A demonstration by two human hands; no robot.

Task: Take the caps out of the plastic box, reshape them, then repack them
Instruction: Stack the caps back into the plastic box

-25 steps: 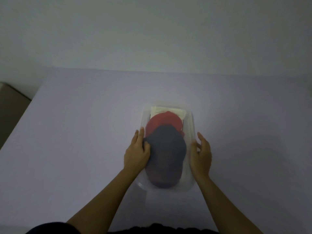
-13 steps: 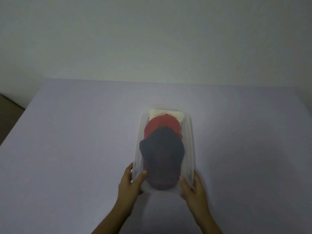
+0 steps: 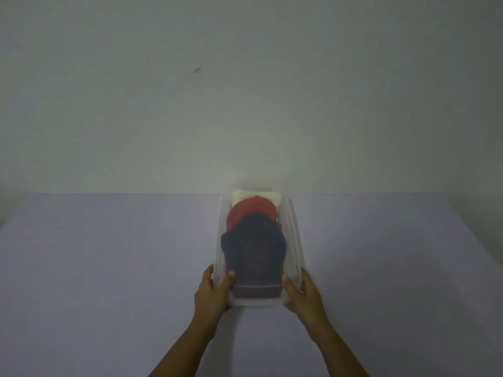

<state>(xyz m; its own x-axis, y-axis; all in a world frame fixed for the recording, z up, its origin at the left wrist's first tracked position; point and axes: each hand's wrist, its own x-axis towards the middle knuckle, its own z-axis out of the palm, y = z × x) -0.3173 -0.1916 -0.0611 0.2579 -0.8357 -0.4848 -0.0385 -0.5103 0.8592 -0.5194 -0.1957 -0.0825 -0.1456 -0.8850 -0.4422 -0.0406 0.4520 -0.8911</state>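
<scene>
Gripping the near end of the clear oblong plastic box, my left hand and right hand curl round its two near corners, thumbs over the rim. Its long axis runs straight away from me, midway between both hands. The dark navy fabric cap lies just beyond my thumbs, the red cap past it and the cream cap farthest, above the pale lilac surface.

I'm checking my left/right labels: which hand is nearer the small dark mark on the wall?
Left. The left hand grips the plastic box at its near left corner, below and just right of the mark; the right hand grips the near right corner, farther right.
</scene>
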